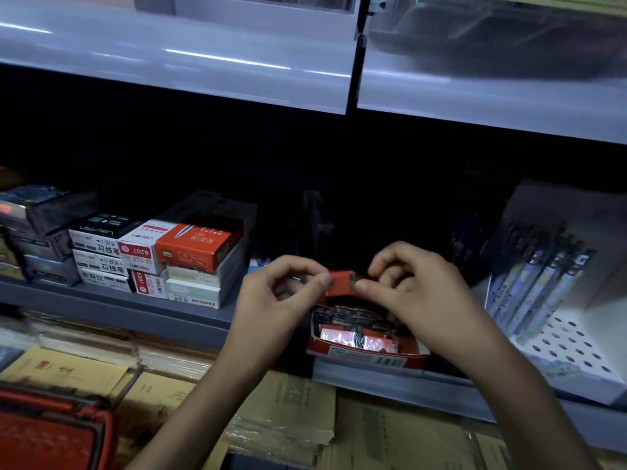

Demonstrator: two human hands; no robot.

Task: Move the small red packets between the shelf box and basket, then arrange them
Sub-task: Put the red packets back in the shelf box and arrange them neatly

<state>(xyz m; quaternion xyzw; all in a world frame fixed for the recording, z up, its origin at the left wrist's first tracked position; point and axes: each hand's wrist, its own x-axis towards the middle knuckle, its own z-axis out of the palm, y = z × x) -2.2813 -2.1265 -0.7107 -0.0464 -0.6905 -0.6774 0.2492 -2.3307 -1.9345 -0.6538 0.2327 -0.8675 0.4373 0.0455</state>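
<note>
Mid-frame, both the left hand (pixel 281 286) and right hand (pixel 410 283) pinch one packet (pixel 341 283) above the box (pixel 366 354), still part full; the basket (pixel 51 432) at lower left awaits, so arranging seemingly remains.

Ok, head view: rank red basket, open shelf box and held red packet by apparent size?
1. red basket and open shelf box: about alike; the basket is cropped and nearer, so unranked.
2. red packet: clearly smallest.

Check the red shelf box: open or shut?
Open: the red shelf box has no top cover; shiny packets show inside.
</note>
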